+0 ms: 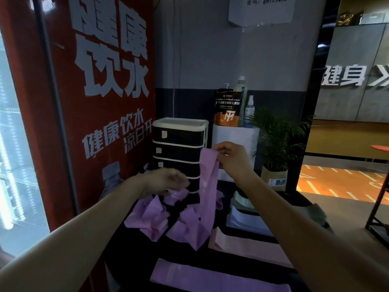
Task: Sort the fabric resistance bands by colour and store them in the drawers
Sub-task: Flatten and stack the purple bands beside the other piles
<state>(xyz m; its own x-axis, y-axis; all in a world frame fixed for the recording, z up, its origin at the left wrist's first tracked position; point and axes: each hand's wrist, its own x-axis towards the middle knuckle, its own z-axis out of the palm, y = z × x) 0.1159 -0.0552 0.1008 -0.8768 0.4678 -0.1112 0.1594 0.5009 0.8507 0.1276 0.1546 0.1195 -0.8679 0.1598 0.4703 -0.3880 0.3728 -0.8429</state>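
My right hand [232, 160] pinches the top of a long purple fabric band [205, 192] and holds it up, so it hangs down onto a heap of purple bands [154, 218] on the dark table [189, 256]. My left hand [166, 181] hovers blurred over the heap's far side, fingers loosely curled; whether it holds a band I cannot tell. A flat purple band [210, 278] lies at the near edge, a pale pink band [242, 246] to its right. The black drawer unit [179, 150] with white frame stands behind, all drawers closed.
A red vending machine [94, 102] walls off the left. Right of the drawers stands a white box [235, 140] bearing an orange pouch [228, 109] and bottles, then a potted plant [277, 144]. A stack of white papers [246, 220] lies near my right forearm.
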